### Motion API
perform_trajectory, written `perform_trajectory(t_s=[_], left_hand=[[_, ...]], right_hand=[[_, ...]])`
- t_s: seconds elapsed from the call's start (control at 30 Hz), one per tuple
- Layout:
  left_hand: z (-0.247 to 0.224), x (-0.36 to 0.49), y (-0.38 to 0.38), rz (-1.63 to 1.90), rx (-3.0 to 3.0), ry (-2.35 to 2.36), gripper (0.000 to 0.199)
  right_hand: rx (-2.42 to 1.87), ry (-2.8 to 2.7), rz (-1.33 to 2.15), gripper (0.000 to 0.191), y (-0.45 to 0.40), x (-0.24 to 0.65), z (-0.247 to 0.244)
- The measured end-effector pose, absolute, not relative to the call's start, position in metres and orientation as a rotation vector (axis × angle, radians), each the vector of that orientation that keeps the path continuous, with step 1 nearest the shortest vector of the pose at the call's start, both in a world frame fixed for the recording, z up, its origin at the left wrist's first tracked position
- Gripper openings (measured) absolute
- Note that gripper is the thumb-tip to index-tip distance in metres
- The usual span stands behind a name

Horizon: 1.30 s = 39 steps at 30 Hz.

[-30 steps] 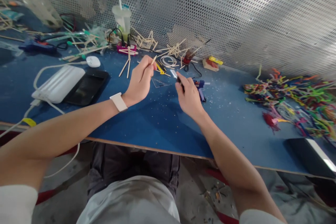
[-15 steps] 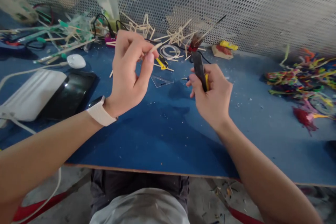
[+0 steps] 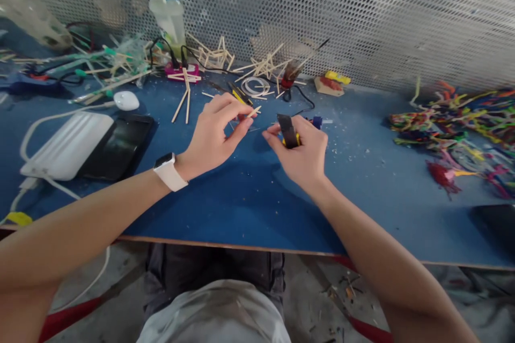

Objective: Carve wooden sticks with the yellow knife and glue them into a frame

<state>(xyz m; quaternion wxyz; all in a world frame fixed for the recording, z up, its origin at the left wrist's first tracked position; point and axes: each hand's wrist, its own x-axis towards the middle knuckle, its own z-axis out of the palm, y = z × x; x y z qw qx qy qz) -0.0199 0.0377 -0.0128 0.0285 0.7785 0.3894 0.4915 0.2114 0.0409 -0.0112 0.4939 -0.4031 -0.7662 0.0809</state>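
My left hand (image 3: 219, 131) pinches a short pale wooden stick (image 3: 254, 111) between thumb and forefinger, its tip pointing up and to the right. Just right of it, my right hand (image 3: 301, 147) is closed around a black-and-yellow utility knife (image 3: 287, 129); its black end stands up from the fist and no blade can be made out. The stick and the knife are apart, both above the blue table (image 3: 241, 203). Beyond the left fingers lies another yellow-and-black cutter (image 3: 240, 94). A small blue piece with a clear tip (image 3: 317, 121) lies behind my right hand.
Wooden stick frames (image 3: 211, 56) and loose sticks (image 3: 265, 64) lie along the perforated metal panel (image 3: 362, 21). At left are a white power bank (image 3: 68, 144), a phone (image 3: 118, 147) and a cup with a straw (image 3: 169, 21). Colourful tangled strands (image 3: 454, 118) lie at right.
My left hand has come down and right with the stick. My right hand has moved slightly left with the knife, bringing the hands closer. The camera view has shifted a little.
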Motion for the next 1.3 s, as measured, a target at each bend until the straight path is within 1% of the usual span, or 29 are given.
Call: perform_trajectory(t_s=[0.1,0.23,0.33,0.43,0.5,0.6,0.7,0.83,0.93,0.97,1.03,1.2,1.3], left_hand=[[-0.011,-0.017,0.033,1.489,2.349,1.109,0.029],[-0.014,-0.014,0.028,1.511,2.315,1.033,0.025],[-0.018,-0.012,0.025,1.514,2.397,0.997,0.022],[-0.022,-0.01,0.026,1.516,2.523,0.938,0.02],[-0.024,-0.01,0.026,1.534,2.57,0.894,0.019],[-0.023,-0.01,0.026,1.507,2.587,0.894,0.019],[-0.023,-0.011,0.026,1.43,2.595,0.951,0.021],[-0.025,-0.01,0.026,1.401,2.617,0.964,0.021],[-0.026,-0.01,0.026,1.403,2.626,0.937,0.021],[-0.026,-0.01,0.026,1.397,2.628,0.937,0.021],[-0.025,-0.01,0.025,1.388,2.624,0.966,0.021],[-0.024,-0.01,0.026,1.483,2.371,1.188,0.026],[-0.024,-0.011,0.028,1.515,2.266,1.248,0.027]], right_hand=[[-0.937,-1.833,0.16,0.016,0.039,0.208,-0.016],[-0.847,-1.75,0.02,0.04,0.041,0.211,-0.023],[-0.816,-1.787,-0.011,0.053,0.042,0.219,-0.022],[-0.885,-1.92,0.018,0.062,0.041,0.228,-0.014],[-0.89,-1.994,0.058,0.064,0.04,0.233,-0.009],[-0.859,-2.07,0.088,0.061,0.038,0.237,-0.002],[-0.804,-2.116,0.0,0.055,0.037,0.24,0.0],[-0.623,-2.099,-0.33,0.043,0.037,0.238,-0.002],[-0.301,-1.908,-0.635,0.027,0.037,0.231,0.0],[-0.214,-1.846,-0.7,0.024,0.037,0.228,0.002],[-0.165,-1.805,-0.759,0.023,0.036,0.222,0.006],[-0.221,-1.847,-0.785,0.031,0.031,0.217,0.011],[-0.241,-1.879,-0.804,0.025,0.028,0.217,0.012]])
